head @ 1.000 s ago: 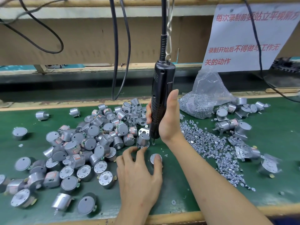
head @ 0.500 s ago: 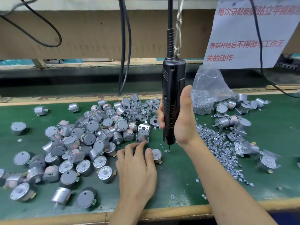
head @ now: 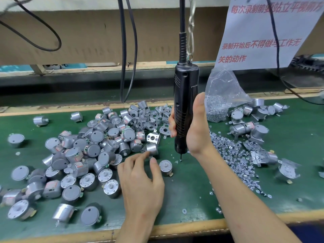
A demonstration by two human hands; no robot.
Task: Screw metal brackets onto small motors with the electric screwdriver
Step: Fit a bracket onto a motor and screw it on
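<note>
At the back right of the bench [head: 185, 190]: a clear plastic bag [head: 226, 88], slumped, holds small silvery screws; loose screws [head: 233, 155] lie in a strip in front of it.
Right hand [head: 196, 130]: wrapped round the black body of the electric screwdriver [head: 184, 88], thumb lying up along its side.
Left hand [head: 140, 179]: palm down, fingers loosely bent, nothing visibly held; its fingertips are just beside a motor [head: 152, 148] at the edge of the motor pile [head: 98, 146], contact unclear.
Electric screwdriver: upright, long axis vertical, bit pointing down, tip just above the bench near a lone motor [head: 165, 167].
Brackets [head: 149, 118]: heaped left of the screwdriver.
</note>
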